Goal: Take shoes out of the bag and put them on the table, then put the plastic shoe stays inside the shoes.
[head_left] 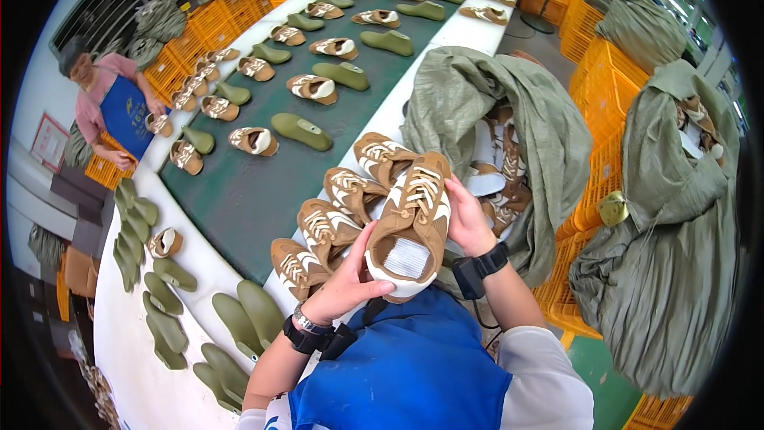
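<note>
Both my hands hold one brown sneaker [426, 199] with white stripes and white laces, its heel toward me. My left hand [350, 283] grips it at the heel, thumb on the white heel edge. On the shoe's right side, my right hand [468, 219] clasps it near the front; some fingers are hidden beneath. A pale insole shows inside the opening. Just left of and behind it, several matching sneakers [322, 227] stand in a row on the white table edge. Past them, a grey-green sack [549, 139] hangs open with more brown shoes [509, 167] inside.
A dark green conveyor belt [239, 175] carries shoes and green shoe lasts [302, 131]. More lasts [251, 314] lie on the white table [127, 342] at my left. A co-worker [119, 103] in a blue apron stands across the belt. Orange crates [597, 103] and sacks line the right.
</note>
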Available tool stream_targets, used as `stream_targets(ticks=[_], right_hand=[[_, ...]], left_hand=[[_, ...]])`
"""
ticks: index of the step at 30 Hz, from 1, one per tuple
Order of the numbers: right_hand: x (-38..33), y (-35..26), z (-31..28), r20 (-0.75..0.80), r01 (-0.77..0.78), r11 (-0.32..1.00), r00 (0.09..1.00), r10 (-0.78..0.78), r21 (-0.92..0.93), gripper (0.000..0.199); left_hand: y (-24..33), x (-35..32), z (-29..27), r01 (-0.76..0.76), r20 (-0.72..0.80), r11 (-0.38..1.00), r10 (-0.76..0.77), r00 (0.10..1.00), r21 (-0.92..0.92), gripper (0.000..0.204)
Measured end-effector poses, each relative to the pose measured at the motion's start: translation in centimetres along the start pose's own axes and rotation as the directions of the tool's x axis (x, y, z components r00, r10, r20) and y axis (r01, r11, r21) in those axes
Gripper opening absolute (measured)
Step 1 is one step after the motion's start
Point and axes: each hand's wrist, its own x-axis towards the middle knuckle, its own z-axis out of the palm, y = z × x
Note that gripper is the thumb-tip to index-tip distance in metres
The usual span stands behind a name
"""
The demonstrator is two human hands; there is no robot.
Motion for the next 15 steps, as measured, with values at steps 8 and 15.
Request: stream_targets(ticks=[8,15], right_hand=[[-2.4,2.4,5.7,0.1,-0.132,0.739,0.96,0.261,-0.661,0.088],[-0.4,3.5,7.6,0.358,0.285,0.638,0.933,-0.016,-0.715,0.092]], left_hand=[[-2.1,-1.3,-1.8,-0.116,-0.328,0.967,0.188,0.926,0.226,0.095],[-1.6,-3.8,-2.1,-0.064,-0.273,0.9,0.198,0.941,0.431,0.103]])
